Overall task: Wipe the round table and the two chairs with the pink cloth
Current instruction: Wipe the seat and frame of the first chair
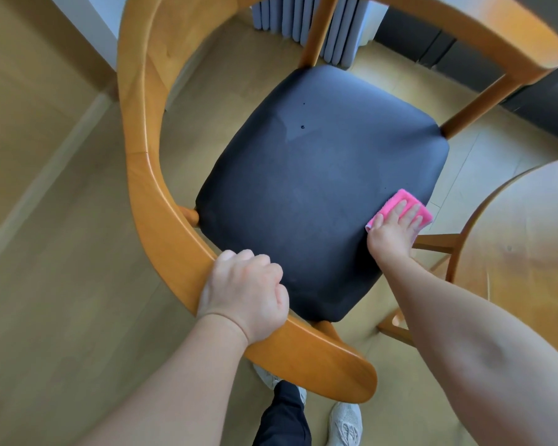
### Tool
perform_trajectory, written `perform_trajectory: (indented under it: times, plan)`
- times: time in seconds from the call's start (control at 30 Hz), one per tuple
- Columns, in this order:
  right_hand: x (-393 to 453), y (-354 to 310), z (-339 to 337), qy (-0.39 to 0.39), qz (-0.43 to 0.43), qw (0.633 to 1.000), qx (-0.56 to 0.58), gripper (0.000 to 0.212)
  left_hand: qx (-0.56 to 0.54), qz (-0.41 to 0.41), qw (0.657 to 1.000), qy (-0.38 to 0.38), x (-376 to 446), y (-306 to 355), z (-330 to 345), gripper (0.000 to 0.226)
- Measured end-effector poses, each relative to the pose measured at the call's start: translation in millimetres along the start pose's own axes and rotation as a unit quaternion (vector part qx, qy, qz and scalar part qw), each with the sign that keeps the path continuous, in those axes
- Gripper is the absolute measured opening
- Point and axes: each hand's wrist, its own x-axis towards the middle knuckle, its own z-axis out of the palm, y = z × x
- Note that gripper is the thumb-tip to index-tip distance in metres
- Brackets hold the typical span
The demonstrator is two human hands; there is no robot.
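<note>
One chair (161, 156), one pink cloth (397, 201), two hands

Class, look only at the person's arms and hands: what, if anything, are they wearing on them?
Nothing shows on either. The left hand and right hand are bare, with no gloves, rings, watch or bracelet visible. Both forearms are uncovered, with no sleeve in view.

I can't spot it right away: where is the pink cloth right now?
In the head view the pink cloth lies on the right edge of the chair's dark seat, flat under the right hand, near the round table.
</note>
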Motion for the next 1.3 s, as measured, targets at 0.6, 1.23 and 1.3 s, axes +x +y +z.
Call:
perform_trajectory:
  times: [0.6,1.23,1.3]
  plan:
    - [5.4,8.8,14.2,0.008,-0.101,0.990,-0.100,0.060,0.021,0.038,0.994,-0.101,34.3,4.3,-1.8,0.026]
    - [186.3,-11.6,-83.9,0.004,-0.161,0.974,-0.160,0.061,-0.003,0.029,0.983,-0.180,177.3,24.6,24.2,0.027]
    - [185.6,-11.9,-79.8,0.021,-0.160,0.974,-0.161,0.061,-0.003,0.039,0.984,-0.173,176.6,20.5,26.8,0.027]
